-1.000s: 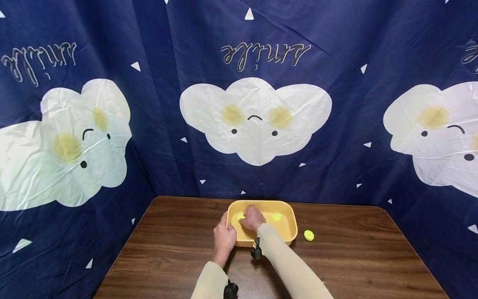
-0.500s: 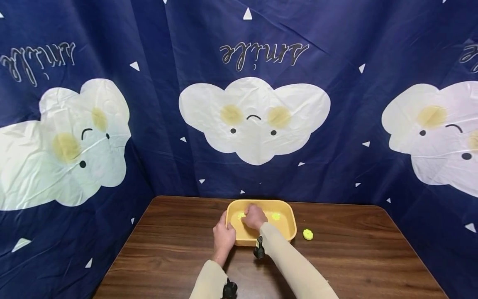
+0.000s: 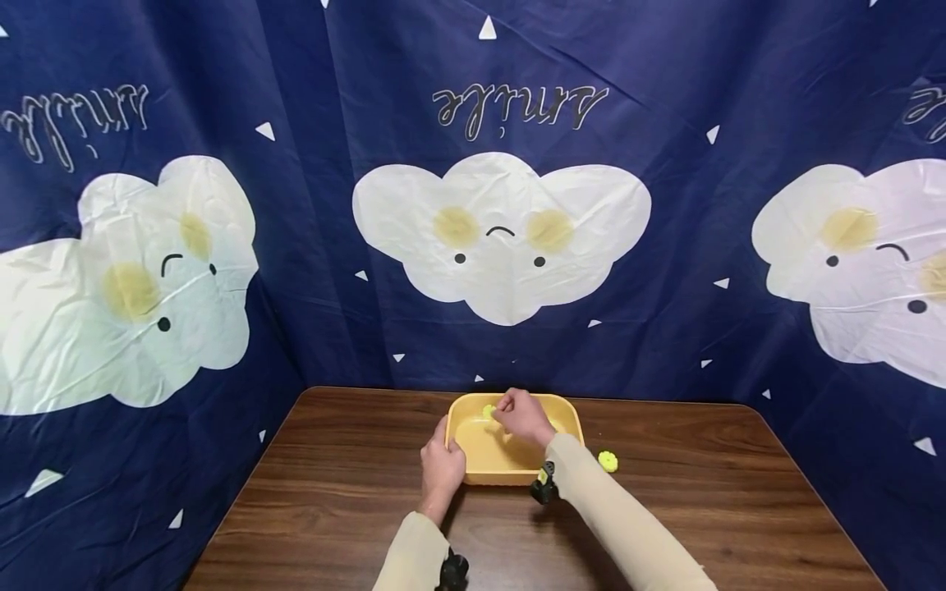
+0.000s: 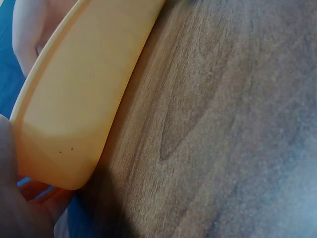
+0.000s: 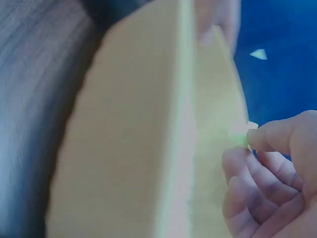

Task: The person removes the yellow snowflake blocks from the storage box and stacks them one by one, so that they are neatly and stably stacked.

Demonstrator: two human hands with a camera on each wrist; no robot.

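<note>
A yellow rectangular plastic bin [image 3: 484, 450] stands on the wooden table. Its left wall is gripped by my left hand [image 3: 443, 466], thumb at the rim and fingers outside, as the left wrist view also shows around the bin's corner [image 4: 64, 134]. Over the bin's far half, my right hand [image 3: 525, 417] pinches a small yellow-green flower-shaped piece [image 3: 489, 411] between thumb and fingers, raised to about rim height. In the right wrist view that piece [image 5: 242, 130] is blurred at the fingertips. A similar piece inside the bin is mostly hidden behind my right hand.
Another yellow-green flower-shaped piece [image 3: 608, 461] lies on the table [image 3: 702, 501] just right of the bin. Behind the table's far edge hangs a dark blue curtain [image 3: 414, 345] with white cloud prints.
My right hand has lifted from the bin's floor on the left and moved right and up, bringing a flower-shaped piece with it. The left hand keeps its grip on the bin.
</note>
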